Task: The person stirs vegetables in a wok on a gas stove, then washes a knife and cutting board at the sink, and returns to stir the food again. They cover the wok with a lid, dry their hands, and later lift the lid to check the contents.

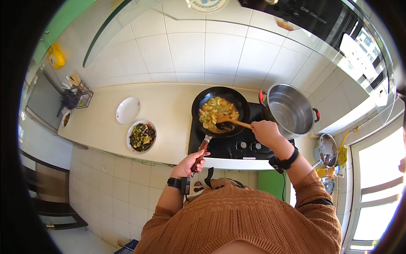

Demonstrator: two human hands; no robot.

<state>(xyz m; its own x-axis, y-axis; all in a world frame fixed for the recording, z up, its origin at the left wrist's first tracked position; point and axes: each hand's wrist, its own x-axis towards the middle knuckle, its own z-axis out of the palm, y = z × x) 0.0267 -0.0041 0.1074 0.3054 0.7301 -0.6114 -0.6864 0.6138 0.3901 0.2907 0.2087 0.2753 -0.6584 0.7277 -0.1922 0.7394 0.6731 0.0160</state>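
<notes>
A black wok (243, 104) sits over the left side of the black gas cooktop (228, 147). My left hand (190, 164) grips its brown wooden handle (203, 146). In my right hand (265, 133) is a wooden spatula (241, 123), its blade touching the cooked vegetables (215, 109) in the wok. The vegetables are pale green and yellow pieces with bits of red, heaped toward the far left. Dark wok surface shows near the blade. Any burner flame is hidden under the wok.
Right of the wok stands a large steel pot (287, 111) with red-and-black handles. On the left counter are an oval white plate (128, 110) and a dish of dark fungus and egg (142, 137). A wire chopstick rack (83, 95) stands farther left. A glass range-hood edge (90, 50) curves overhead.
</notes>
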